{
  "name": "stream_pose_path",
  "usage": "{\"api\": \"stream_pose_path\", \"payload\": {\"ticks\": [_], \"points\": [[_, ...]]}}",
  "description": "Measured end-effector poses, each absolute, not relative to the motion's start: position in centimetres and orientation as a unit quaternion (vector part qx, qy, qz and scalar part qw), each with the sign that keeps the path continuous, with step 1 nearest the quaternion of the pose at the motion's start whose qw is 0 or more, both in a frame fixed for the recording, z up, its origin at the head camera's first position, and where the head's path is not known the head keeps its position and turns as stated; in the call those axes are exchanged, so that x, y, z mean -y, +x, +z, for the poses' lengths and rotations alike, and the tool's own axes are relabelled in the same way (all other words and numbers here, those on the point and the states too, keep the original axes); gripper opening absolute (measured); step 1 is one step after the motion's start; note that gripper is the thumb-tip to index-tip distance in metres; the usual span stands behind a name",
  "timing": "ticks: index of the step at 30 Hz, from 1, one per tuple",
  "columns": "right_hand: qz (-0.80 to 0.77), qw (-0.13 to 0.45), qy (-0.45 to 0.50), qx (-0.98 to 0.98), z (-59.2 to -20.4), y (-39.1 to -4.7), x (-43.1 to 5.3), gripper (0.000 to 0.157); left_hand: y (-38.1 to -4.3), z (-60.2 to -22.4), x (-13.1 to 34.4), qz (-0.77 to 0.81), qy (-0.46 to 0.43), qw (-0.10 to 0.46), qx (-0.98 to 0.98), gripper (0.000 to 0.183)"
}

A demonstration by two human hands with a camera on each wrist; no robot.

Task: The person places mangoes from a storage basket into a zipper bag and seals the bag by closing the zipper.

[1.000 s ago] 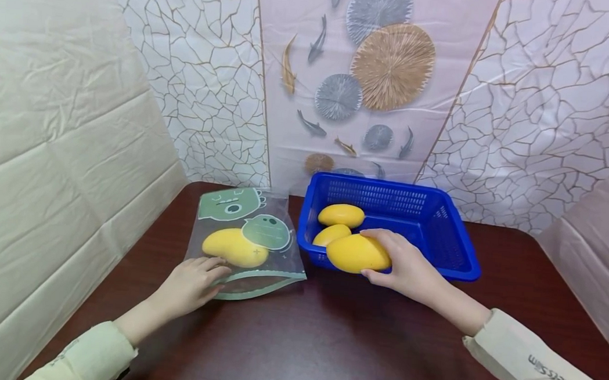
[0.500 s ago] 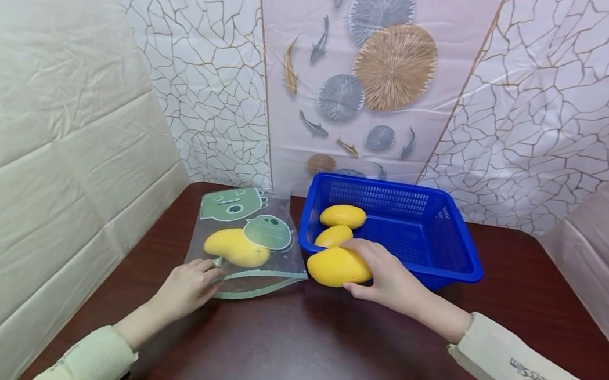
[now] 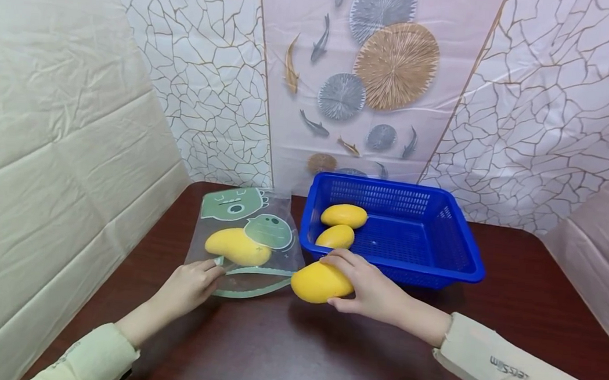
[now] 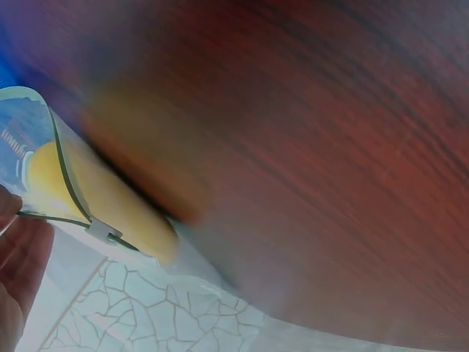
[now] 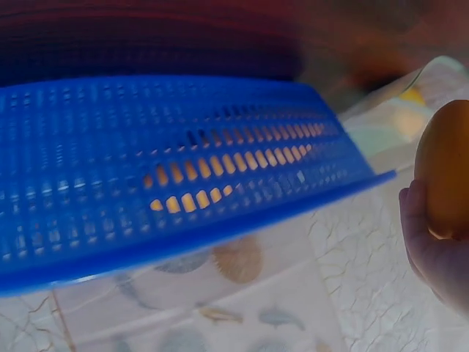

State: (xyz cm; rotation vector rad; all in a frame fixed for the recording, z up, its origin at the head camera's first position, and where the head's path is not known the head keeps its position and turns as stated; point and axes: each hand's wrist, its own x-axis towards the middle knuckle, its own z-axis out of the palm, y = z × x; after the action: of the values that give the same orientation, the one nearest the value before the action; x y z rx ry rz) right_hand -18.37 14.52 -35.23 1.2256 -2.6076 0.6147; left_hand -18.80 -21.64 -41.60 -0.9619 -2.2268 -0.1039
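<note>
My right hand (image 3: 364,286) grips a yellow mango (image 3: 321,282) between thumb and fingers, just off the right end of the bag's mouth. A clear zip bag (image 3: 292,256) with green cartoon prints lies flat on the table, its green-edged mouth gaping toward me. Inside it rests another mango (image 3: 235,246). My left hand (image 3: 191,285) pinches the left end of the bag's mouth; in the left wrist view, the fingers (image 4: 26,253) hold the rim near a small grey slider (image 4: 105,229). The held mango (image 5: 447,169) also shows at the right wrist view's edge.
A blue perforated basket (image 3: 473,255) stands behind and right of my right hand. Two mangoes lie in its left part, one (image 3: 343,215) behind the other (image 3: 335,236). Draped cloth (image 3: 227,80) closes off the dark wooden table (image 3: 284,351) at the back and sides.
My right hand has carried its mango from over the basket's front rim leftward and toward me, up to the bag's mouth. My left hand stays at the bag's edge, almost unmoved.
</note>
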Motion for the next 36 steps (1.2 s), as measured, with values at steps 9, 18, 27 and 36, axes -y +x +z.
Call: {"api": "stream_pose_path", "payload": {"ticks": [9,18,27,36], "points": [[0.174,0.074,0.469,0.863,-36.4,-17.9,-12.4,0.057,-19.0,-41.1,21.4,-0.050,-0.378,0.354,0.854,0.021],[0.135,0.103,0.501,0.849,-37.2,-17.5,-10.1,0.048,-19.2,-40.6,21.4,-0.054,-0.376,0.373,0.847,0.019],[0.097,0.172,0.500,0.843,-38.2,-17.9,-7.9,0.050,-18.9,-40.9,21.3,-0.055,-0.373,0.363,0.852,0.020],[0.019,0.223,0.507,0.832,-39.6,-18.1,-6.3,0.048,-18.9,-40.9,21.2,-0.049,-0.371,0.358,0.855,0.022]]}}
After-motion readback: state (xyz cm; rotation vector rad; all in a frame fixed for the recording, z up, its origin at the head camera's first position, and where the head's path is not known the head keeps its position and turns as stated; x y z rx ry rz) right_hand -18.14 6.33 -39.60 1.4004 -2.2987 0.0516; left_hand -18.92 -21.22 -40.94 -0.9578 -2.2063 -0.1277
